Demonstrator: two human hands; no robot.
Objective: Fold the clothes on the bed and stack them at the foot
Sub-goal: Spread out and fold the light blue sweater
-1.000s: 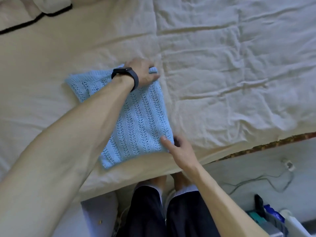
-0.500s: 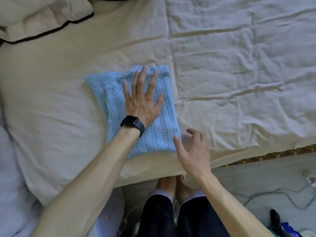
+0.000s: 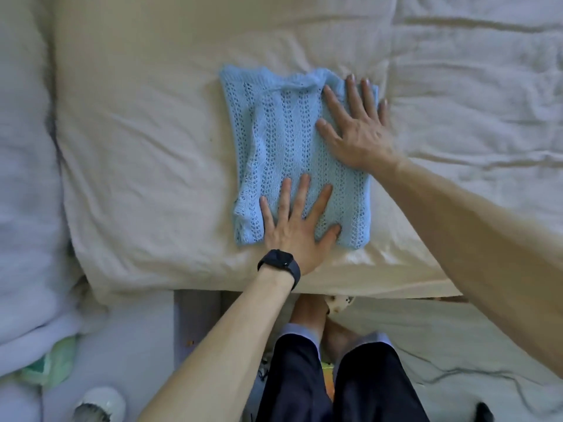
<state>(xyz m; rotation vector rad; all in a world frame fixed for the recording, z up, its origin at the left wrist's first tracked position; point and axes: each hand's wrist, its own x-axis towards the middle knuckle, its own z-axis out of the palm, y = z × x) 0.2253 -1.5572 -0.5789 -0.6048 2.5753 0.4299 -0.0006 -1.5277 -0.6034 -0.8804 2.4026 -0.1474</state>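
One folded light-blue knit garment (image 3: 292, 153) lies flat on the cream sheet (image 3: 146, 141), close to the near edge of the bed and straight ahead of the person. It forms a rough rectangle. Its long axis runs from the bed's edge away from the person, and its openwork stripes run the same way. The far short edge is slightly bunched; the near short edge sits just inside the mattress edge.

Both hands lie flat on the knit with fingers straight and spread, gripping nothing. The left hand (image 3: 297, 229) presses the near end, its fingers pointing away from the person and its heel on the sheet. The right hand (image 3: 356, 126) presses the far right corner, its fingertips reaching to the garment's far and right edges. A dark wristwatch (image 3: 280, 263) sits on the left wrist; its face is too dark to read.

Right of the sheet lies a creased white cover (image 3: 472, 102), and pale bedding (image 3: 24, 178) lies to the left. Below the bed edge are dark trouser legs (image 3: 335, 376), and a thin cable (image 3: 457, 373) lies on the floor.
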